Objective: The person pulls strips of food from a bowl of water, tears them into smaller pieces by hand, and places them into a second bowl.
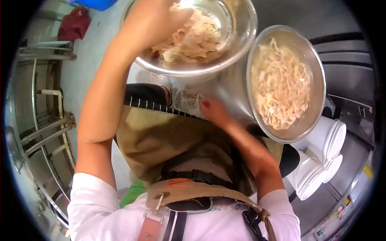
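Observation:
At the top of the view, my left hand (pixel 159 18) reaches over a large metal bowl (pixel 237 52) of pale shredded or sliced food (pixel 199 38). Its fingers are partly blurred, and whether they hold anything is unclear. Below the bowl, my right hand (pixel 217 112) is closed beside a clear plastic bag (pixel 185 98); its fingers are bent in near the bag's edge, and motion blurs them. A second metal bowl (pixel 317 92), to the right of the first, holds similar pale strips (pixel 281 86) in liquid.
White lidded buckets (pixel 311 176) stand at the lower right. Metal racks and pipes (pixel 60 100) line the left side. A dark red cloth or bag (pixel 74 23) and a blue object (pixel 94 4) are at the upper left. A green object (pixel 134 193) lies below.

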The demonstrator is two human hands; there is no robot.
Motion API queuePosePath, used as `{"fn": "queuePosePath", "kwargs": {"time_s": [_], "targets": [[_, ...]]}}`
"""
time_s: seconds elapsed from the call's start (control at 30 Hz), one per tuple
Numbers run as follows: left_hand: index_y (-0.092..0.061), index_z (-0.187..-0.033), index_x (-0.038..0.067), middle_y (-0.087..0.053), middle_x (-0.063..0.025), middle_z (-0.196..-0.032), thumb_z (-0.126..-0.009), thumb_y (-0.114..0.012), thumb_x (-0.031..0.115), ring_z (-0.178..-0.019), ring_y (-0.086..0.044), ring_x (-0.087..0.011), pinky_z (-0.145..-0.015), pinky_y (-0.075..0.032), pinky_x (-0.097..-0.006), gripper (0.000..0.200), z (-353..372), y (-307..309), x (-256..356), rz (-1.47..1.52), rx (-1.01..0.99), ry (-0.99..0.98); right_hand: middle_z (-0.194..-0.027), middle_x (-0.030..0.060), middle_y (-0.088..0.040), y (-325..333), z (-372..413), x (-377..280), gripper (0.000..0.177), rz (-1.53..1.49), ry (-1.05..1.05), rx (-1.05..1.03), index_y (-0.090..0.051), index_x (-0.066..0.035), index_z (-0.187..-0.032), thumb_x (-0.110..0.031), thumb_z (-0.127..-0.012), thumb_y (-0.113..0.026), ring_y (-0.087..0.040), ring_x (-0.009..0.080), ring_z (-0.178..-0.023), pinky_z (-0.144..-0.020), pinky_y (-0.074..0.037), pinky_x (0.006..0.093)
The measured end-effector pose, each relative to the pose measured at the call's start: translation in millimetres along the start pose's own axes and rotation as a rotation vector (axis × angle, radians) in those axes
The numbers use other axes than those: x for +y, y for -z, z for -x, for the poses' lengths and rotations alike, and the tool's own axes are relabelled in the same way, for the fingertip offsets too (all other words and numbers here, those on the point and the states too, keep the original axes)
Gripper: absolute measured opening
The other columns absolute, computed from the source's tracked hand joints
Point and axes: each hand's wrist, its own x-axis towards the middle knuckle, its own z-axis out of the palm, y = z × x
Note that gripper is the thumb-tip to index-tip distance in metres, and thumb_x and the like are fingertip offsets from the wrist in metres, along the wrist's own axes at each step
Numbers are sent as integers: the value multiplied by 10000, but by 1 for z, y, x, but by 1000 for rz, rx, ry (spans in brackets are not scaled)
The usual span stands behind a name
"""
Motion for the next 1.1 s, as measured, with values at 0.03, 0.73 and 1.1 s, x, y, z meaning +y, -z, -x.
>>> {"fn": "queuePosePath", "kwargs": {"time_s": [0.03, 0.73, 1.1], "targets": [[-666, -916, 15, -650, -93, -794, -882, -595, 221, -735, -636, -170, -674, -500, -305, 220, 7, 4, -4, 20, 57, -5, -924, 230, -646, -22, -26, 24, 148, 127, -78, -54, -660, -26, -876, -149, -808, -613, -627, 394, -904, -787, -495, 443], [-693, -801, 37, -641, -214, -798, -748, -603, 145, -806, -639, -366, -725, -498, -457, 150, 10, -176, 206, -4, -765, -557, -926, 172, -639, 72, 123, -57, 181, -33, 176, 183, -617, -46, -988, -183, -874, -591, -615, 366, -845, -735, -491, 456], [-676, -847, -1, -628, -102, -692, -890, -587, 240, -673, -575, -156, -662, -470, -318, 261, -72, -17, 241, 392, -687, -540, -950, 71, -689, 288, 154, -70, 294, -205, 352, 645, -640, 27, -1110, -153, -879, -645, -631, 142, -860, -781, -510, 286]]}}
